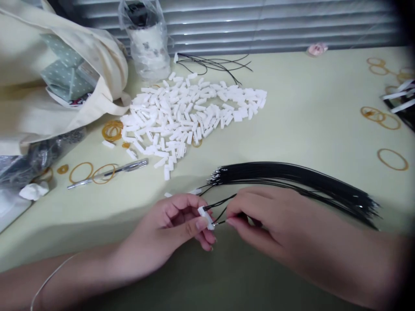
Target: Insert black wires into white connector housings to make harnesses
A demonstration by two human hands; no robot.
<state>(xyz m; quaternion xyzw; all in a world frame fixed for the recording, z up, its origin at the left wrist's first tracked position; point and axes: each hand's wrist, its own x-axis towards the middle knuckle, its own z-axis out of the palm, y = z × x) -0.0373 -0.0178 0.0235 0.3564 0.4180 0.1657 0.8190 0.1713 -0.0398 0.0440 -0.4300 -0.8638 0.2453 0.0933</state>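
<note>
Between the thumb and fingers of my left hand (181, 224) is a small white connector housing (206, 218). Several black wires (220, 201) run out of its right side toward my right hand (259, 211). My right hand pinches a black wire (221, 222), whose metal tip is at the lower end of the housing; whether it is inside I cannot tell. Just behind my hands lies a thick bundle of black wires (285, 172) with bare metal terminals at its ends. A large pile of loose white connector housings (181, 112) spreads over the table beyond.
A cloth bag (106, 82) and a plastic-wrapped cup (149, 47) stand at the back left. A pen (126, 167) and rubber bands (112, 130) lie at left, more rubber bands (392, 159) at right. A wired connector (207, 64) rests near the blinds (259, 26).
</note>
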